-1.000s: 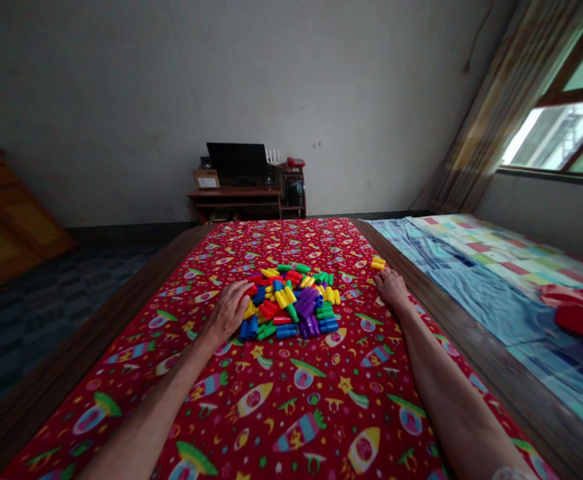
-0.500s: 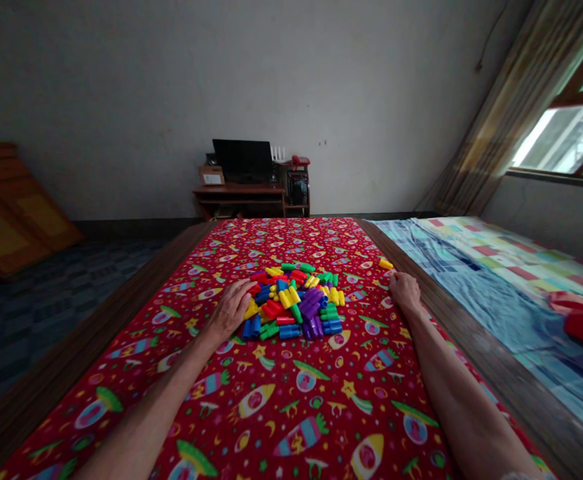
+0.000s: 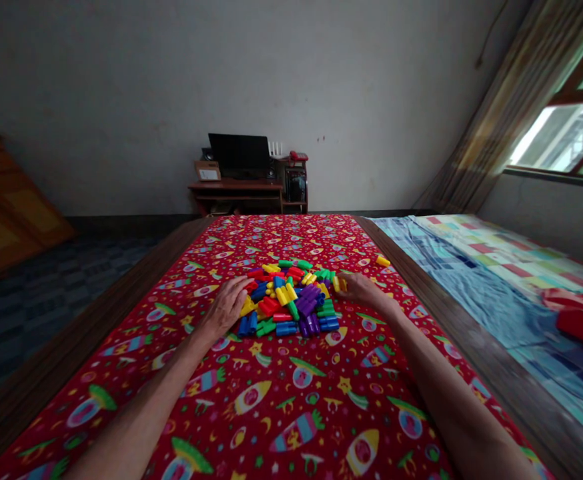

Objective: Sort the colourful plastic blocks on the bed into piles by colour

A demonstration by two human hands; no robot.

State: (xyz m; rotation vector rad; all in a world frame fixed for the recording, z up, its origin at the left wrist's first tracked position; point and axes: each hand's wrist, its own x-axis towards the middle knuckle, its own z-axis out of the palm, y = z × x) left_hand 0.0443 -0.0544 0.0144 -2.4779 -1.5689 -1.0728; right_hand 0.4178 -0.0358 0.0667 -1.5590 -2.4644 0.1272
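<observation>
A pile of plastic toy building blocks (image 3: 309,300) in red, yellow, blue, green and purple lies on a red patterned cloth (image 3: 291,373). My left hand (image 3: 227,303) rests against the pile's left edge, its fingers stretched out and touching red and yellow blocks there. At the pile's right edge, my right hand (image 3: 361,289) has its fingers closed on a yellow toy block (image 3: 339,285); the hand partly hides this block. One more yellow block (image 3: 383,261) lies apart from the pile, beyond my right hand.
Dark wooden table edges (image 3: 421,300) flank the cloth. To the right is a bed with a checked cover (image 3: 491,250) and a red item (image 3: 581,327). A desk (image 3: 236,190) with a monitor (image 3: 239,155) stands against the far wall; a wooden cabinet (image 3: 11,207) is at left.
My right hand has moved left from beside the lone yellow block to the pile's right edge, closing on a yellow block there. My left hand stays at the pile. The view has shifted slightly.
</observation>
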